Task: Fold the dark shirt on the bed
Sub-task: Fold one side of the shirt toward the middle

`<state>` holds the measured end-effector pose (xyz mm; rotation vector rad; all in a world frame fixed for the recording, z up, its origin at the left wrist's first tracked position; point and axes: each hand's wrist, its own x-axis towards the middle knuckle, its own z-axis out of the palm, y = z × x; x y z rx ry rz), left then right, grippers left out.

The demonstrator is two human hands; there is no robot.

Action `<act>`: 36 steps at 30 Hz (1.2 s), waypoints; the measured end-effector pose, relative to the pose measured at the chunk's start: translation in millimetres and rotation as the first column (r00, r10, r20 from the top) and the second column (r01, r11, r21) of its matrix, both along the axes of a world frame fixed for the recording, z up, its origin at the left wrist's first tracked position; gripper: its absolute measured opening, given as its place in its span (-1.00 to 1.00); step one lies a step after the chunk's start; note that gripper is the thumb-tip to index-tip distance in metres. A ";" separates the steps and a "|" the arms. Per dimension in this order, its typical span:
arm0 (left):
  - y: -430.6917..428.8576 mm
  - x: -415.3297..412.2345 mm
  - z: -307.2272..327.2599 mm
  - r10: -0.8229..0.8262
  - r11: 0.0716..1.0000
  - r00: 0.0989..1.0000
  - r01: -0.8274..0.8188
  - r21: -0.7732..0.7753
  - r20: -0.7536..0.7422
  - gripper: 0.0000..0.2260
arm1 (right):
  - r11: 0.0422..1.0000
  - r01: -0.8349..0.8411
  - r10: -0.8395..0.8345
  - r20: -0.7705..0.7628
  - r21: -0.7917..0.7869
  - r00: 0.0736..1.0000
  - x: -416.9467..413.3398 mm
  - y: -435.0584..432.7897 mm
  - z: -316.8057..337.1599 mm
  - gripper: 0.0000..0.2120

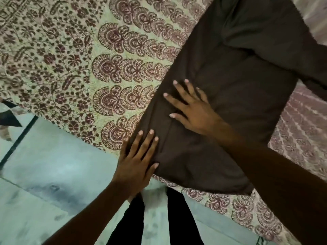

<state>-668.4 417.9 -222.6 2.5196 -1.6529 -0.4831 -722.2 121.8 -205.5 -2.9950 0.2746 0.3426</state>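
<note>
Centre-right of the frame, a dark brown cotton shirt (238, 89) lies on the paisley-printed bedspread (70, 59); left hand (136, 161) and right hand (191, 110) press it, fingers flat and spread. No writing is readable.

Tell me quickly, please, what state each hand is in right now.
Left hand: open, fingers straight, pressing on the dark shirt at its edge.
Right hand: open, fingers spread flat on the dark shirt, gripping nothing.
</note>
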 end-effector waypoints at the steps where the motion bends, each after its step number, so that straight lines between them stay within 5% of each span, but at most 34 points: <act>1: 4.3 -3.1 3.1 0.014 0.999 1.000 -0.014 0.031 0.013 -0.37 | 0.998 -0.070 0.070 -0.044 0.005 0.997 7.4 -8.6 -4.1 -0.40; 3: -2.7 -4.2 12.5 0.050 0.998 0.998 -0.051 0.039 0.029 -0.44 | 0.997 -0.075 0.076 -0.075 0.017 0.994 17.8 -34.1 -9.1 -0.37; 7: -61.3 21.1 30.6 0.140 0.983 0.989 -0.134 -0.121 0.039 -0.66 | 0.971 0.238 -0.237 -0.020 0.021 0.971 37.7 -81.5 -3.6 -0.29; 9: -104.3 42.8 31.0 0.136 0.973 0.990 -0.128 -0.192 0.030 -0.68 | 1.000 0.020 -0.020 -0.010 -0.023 1.000 40.3 -100.8 -5.0 -0.34; 12: -163.7 79.3 21.3 0.078 0.987 0.997 -0.076 -0.142 0.008 -0.44 | 0.968 -0.250 0.247 -0.058 -0.035 0.967 43.1 -134.3 -12.1 -0.39; 16: -221.4 110.5 10.6 -0.018 0.999 0.999 0.020 -0.045 0.029 -0.32 | 0.994 0.113 -0.113 -0.084 0.001 0.990 56.5 -190.9 -12.7 -0.36; 21: -285.1 129.3 8.0 -0.022 0.992 0.997 0.032 -0.122 0.077 -0.32 | 0.993 -0.104 0.098 -0.109 -0.048 0.989 80.2 -247.8 -9.5 -0.34; 33: -296.8 124.5 -10.7 -0.038 0.998 0.997 0.042 -0.051 0.071 -0.20 | 0.980 0.192 -0.198 -0.129 -0.055 0.972 146.1 -381.9 -1.6 -0.35; 36: -297.8 125.3 -10.9 -0.046 0.997 0.995 0.051 -0.055 0.085 -0.20 | 0.942 0.332 -0.330 0.049 -0.043 0.943 163.3 -393.3 7.0 -0.37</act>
